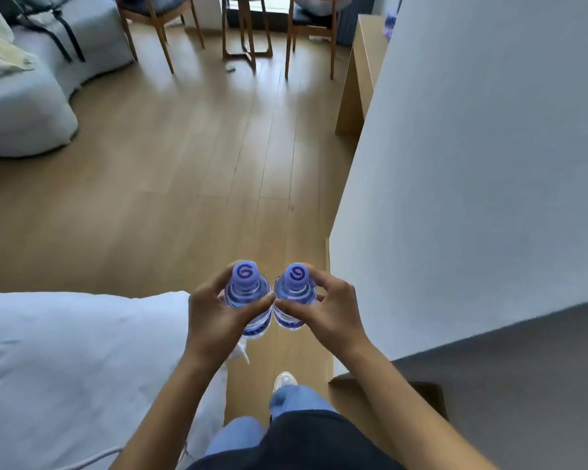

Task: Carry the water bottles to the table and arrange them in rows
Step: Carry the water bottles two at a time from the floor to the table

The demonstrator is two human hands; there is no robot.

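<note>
Two clear water bottles with lilac caps are held upright, side by side, low in the middle of the head view above the wooden floor. My left hand (214,320) grips the left bottle (246,286) around its neck and shoulder. My right hand (326,310) grips the right bottle (294,288) the same way. The two bottles almost touch. Far ahead, a round wooden table (243,35) stands between two chairs. One more bottle (390,23) stands on a wooden desk (364,62) at the upper right, partly hidden by the wall.
A white wall (472,164) juts in on the right. A white bed (65,368) fills the lower left. A grey sofa (31,96) with bags sits at the upper left. Two wooden chairs (150,22) flank the table. Open floor (201,164) runs ahead.
</note>
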